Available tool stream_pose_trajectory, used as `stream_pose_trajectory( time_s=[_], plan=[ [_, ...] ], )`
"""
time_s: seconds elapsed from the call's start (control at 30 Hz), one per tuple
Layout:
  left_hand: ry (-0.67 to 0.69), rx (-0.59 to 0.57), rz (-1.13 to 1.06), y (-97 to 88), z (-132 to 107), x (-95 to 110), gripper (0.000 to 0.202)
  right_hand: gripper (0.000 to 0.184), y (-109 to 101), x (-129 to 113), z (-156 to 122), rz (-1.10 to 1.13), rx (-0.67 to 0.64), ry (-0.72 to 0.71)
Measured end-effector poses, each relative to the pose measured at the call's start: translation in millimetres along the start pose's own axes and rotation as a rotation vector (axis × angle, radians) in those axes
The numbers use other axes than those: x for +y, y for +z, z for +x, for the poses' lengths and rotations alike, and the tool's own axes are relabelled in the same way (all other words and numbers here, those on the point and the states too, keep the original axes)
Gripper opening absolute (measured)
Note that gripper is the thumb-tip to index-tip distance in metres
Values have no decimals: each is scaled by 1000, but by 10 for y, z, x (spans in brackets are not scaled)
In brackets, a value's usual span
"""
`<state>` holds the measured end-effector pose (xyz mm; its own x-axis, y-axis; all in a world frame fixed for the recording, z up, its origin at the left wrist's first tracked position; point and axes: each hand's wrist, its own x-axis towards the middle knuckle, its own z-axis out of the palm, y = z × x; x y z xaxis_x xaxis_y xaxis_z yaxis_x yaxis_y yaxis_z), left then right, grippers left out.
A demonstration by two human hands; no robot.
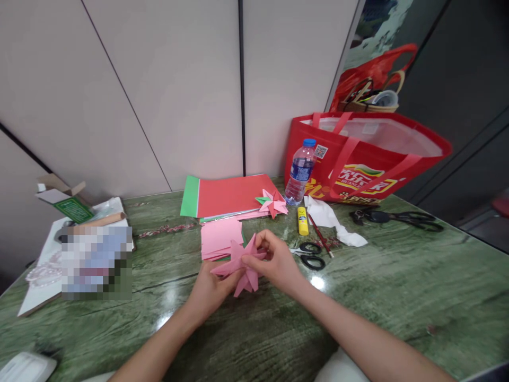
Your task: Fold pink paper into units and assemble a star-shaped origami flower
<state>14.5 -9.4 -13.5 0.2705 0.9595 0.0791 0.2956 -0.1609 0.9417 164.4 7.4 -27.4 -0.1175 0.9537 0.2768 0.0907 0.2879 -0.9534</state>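
While the left hand (210, 289) supports the pink paper star (237, 261) from its lower left, near the centre of the frame, the right hand (281, 261) pinches it between thumb and fingers. Some left fingertips seem hidden, so their exact grip I cannot tell. Scissors (303, 257) lie to the right, and pink sheets (218, 235) just above left.

A water bottle (301, 172) stands beside a red shopping bag (363, 164).

One left hand (210, 286) and one right hand (281, 263) make two. There are two stars (237, 260), two pairs of scissors (304, 253), one bottle (300, 175), one glue stick (303, 222), one pencil (317, 231), one tissue (330, 218), one box (73, 208) and one shopping bag (318, 183).
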Motion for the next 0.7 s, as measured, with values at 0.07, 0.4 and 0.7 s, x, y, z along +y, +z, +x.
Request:
stream_pose_trajectory(
  time_s=[0.07,0.4,0.7],
  plan=[
    [-26,-9,-27,9,-8,-15,34,28,-13,-15,5,36,-17,18],
    [-140,28,-120,6,-2,-54,26,16,-41,-17,40,108,-58,95],
    [-233,231,-430,-22,37,-62,22,50,-25,75,57,177,21,108]
  ],
)
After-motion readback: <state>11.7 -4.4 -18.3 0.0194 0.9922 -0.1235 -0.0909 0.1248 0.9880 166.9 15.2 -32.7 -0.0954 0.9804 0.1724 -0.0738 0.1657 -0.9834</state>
